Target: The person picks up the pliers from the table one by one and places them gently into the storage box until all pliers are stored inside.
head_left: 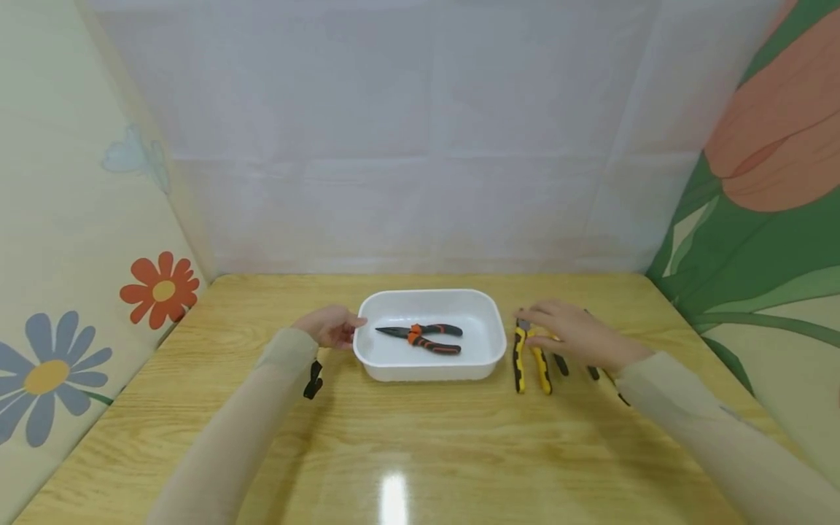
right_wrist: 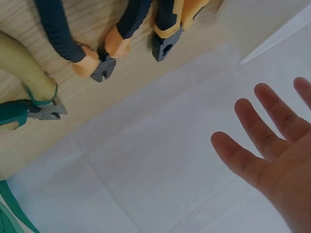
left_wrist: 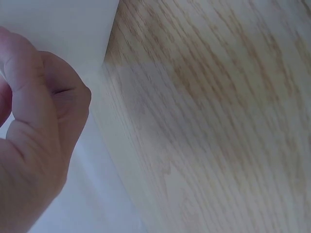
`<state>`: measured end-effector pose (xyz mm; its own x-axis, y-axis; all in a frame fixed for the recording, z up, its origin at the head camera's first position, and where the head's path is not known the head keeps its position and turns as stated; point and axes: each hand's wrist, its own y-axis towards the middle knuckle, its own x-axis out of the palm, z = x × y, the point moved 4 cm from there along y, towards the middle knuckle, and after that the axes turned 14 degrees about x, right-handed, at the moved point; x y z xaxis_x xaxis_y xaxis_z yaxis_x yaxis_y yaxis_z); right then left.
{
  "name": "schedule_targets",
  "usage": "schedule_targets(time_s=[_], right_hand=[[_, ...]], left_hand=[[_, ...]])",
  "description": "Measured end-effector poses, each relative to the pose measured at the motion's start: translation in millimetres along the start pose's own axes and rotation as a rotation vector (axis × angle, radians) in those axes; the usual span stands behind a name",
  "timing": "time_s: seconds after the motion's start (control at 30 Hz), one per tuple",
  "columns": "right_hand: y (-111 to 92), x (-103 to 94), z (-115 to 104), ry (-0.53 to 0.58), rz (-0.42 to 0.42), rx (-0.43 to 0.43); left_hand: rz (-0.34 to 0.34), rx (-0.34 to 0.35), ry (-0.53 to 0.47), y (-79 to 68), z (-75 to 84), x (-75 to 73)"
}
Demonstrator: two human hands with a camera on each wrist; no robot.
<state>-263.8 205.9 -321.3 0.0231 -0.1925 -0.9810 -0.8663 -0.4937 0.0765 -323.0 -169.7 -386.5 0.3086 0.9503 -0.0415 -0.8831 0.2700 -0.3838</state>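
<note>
A white plastic tray [head_left: 429, 372] sits on the table, and long-nose pliers [head_left: 416, 335] with black and orange handles lie inside it. My left hand [head_left: 330, 325] pinches the tray's left rim, its fingers curled against the outer wall. Right of the tray, my right hand [head_left: 577, 332] hovers over a row of pliers, fingers extended and holding nothing. Nearest to it are yellow-and-black pliers [head_left: 544, 373], partly covered by the hand. The right wrist view also shows orange-and-black cutters [right_wrist: 131, 29] and green-handled pliers [right_wrist: 24, 111].
The wooden table [head_left: 420, 437] ends at a white cloth backdrop [head_left: 420, 146]. Printed walls with flowers stand at the left and right. A small black item [head_left: 313, 380] shows beside the left wrist.
</note>
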Motion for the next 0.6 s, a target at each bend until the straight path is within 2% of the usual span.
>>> schedule_targets(time_s=[0.1, 0.43, 0.6], right_hand=[[-2, -0.2, 1, -0.012, 0.015, -0.011], [-7, -3.6, 9, -0.007, -0.018, 0.088], [-12, -6.4, 16, -0.016, 0.005, 0.099]], left_hand=[[0.006, -0.003, -0.006, -0.2, -0.2, -0.8], [0.008, 0.005, -0.010, -2.3, -0.9, -0.6], [0.011, 0.009, -0.011, 0.3, -1.2, -1.1]])
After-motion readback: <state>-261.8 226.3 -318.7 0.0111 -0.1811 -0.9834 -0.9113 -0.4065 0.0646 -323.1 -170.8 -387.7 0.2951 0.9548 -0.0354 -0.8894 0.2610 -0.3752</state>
